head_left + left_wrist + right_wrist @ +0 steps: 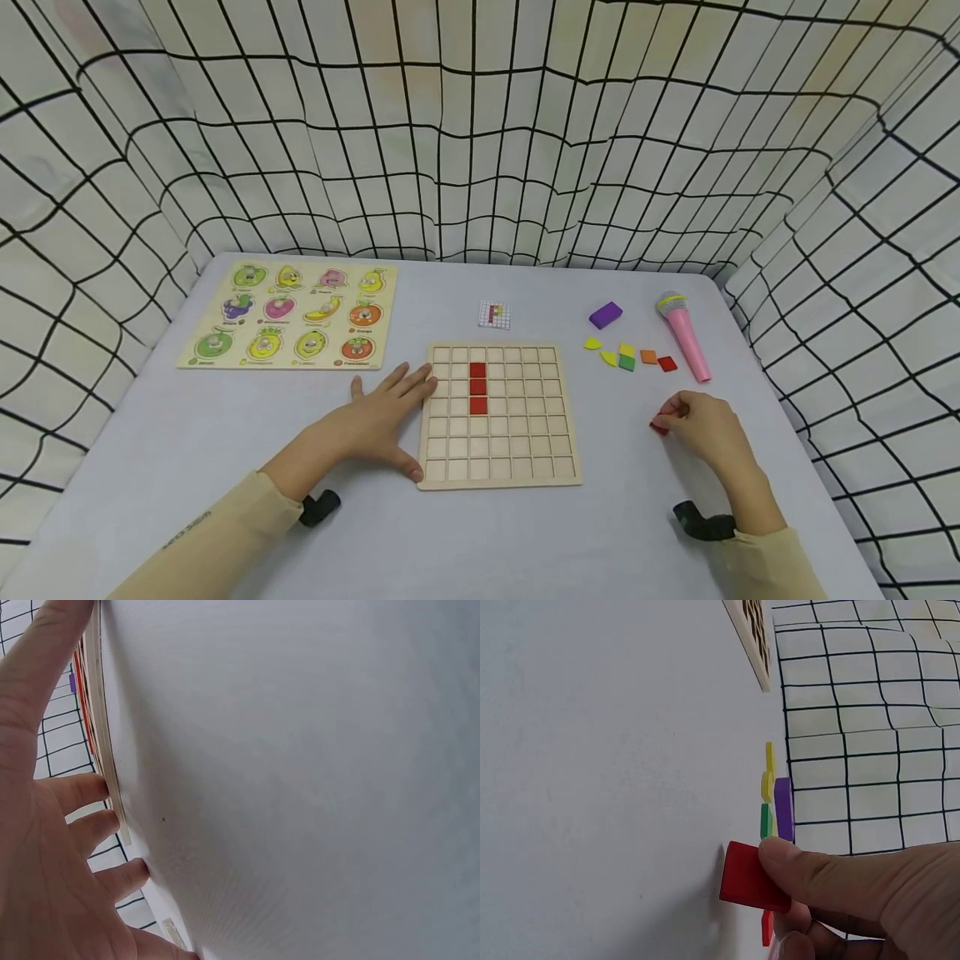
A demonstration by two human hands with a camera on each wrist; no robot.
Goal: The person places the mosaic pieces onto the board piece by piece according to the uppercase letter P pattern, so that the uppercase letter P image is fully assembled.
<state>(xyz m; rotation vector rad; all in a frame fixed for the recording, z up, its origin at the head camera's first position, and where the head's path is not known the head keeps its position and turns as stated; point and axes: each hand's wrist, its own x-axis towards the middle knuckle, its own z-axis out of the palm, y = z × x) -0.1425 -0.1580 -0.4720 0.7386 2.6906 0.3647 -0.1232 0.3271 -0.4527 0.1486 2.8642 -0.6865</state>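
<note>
A wooden grid board (525,425) lies in the middle of the table, with three red square tiles (477,387) stacked in one column of its cells. My left hand (375,417) is spread along the board's left side, its fingers and thumb at the edge. In the left wrist view, the fingertips (96,787) meet the board's rim (105,727). To the right of the board, my right hand (701,425) pinches another red square tile (750,877) between thumb and fingers, low over the table.
Past my right hand lie a pink toy microphone (686,333), a purple block (606,314) and several small tiles, including an orange one (648,357) and a green one (626,363). A pattern card (495,314) sits behind the board. At back left is a fruit puzzle board (292,317).
</note>
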